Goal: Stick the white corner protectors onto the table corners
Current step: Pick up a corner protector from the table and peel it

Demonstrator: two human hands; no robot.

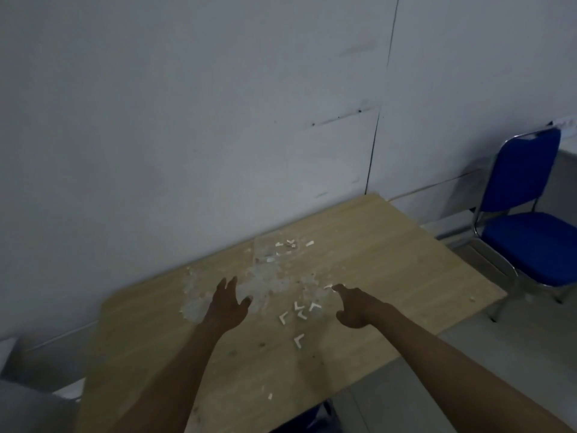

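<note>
Both hands are out over the wooden table [390, 264], palms down. I see the left hand [229, 303] with fingers spread and relaxed, holding nothing, its fingertips at the near edge of a heap of clear plastic wrappers [265, 284]. I see the right hand [356, 307] reaching toward 11 o'clock, forefinger extended, its tip touching or just beside one white corner protector [328, 287]; whether it pinches that piece I cannot tell, the picture being dim and soft.

Between the two hands lies a loose cluster of white L-shaped protectors [300, 310], flat on the table top, with one more [298, 340] lying apart at 6 o'clock from the cluster. Smaller white scraps [285, 248] lie at 12 o'clock, near the wall [187, 120]. I note one scrap [270, 396] near the table's front edge.

At 3 o'clock, off the table, stands a blue chair [527, 220] with a metal frame.
</note>
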